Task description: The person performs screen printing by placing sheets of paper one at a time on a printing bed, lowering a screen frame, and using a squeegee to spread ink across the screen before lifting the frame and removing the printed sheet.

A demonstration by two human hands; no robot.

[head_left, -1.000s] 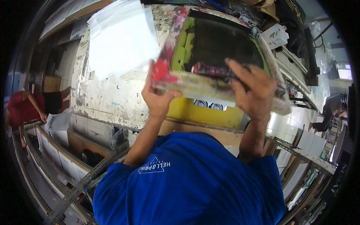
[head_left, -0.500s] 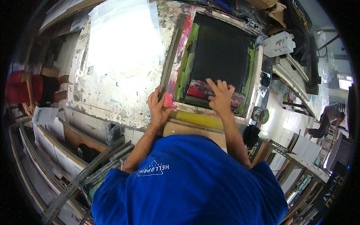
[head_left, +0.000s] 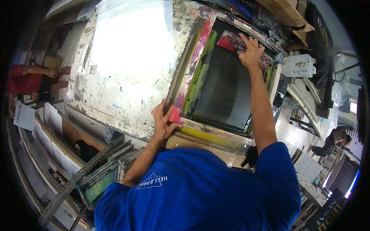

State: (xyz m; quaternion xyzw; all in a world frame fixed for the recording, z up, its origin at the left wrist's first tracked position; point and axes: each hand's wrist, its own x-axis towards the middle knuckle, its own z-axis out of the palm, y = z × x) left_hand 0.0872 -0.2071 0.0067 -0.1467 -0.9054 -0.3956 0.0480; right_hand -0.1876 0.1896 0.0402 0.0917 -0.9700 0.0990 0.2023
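A screen-printing frame [head_left: 189, 84] with paint-stained wooden edges lies on the worktable, its mesh [head_left: 227, 88] dark with black ink and green along the sides. My left hand [head_left: 163, 123] grips the frame's near left corner, thumb on top and fingers along the outer side. My right arm reaches across the mesh, and my right hand [head_left: 252, 54] is closed on a red-and-black stained squeegee [head_left: 229, 41] at the far end of the frame. The palm hides the squeegee's middle. Beneath the near edge of the frame shows a yellow strip [head_left: 210, 135].
White sheets [head_left: 133, 38] are stacked on the stained worktable [head_left: 127, 100] to the left. A white plastic container [head_left: 298, 65] stands right of the frame. Slotted metal racks [head_left: 73, 184] flank me. Other people are at far left [head_left: 23, 79] and far right [head_left: 333, 140].
My right hand has moved the squeegee from the near end of the mesh to the far end. My left hand stays on the frame corner. The view has shifted slightly.
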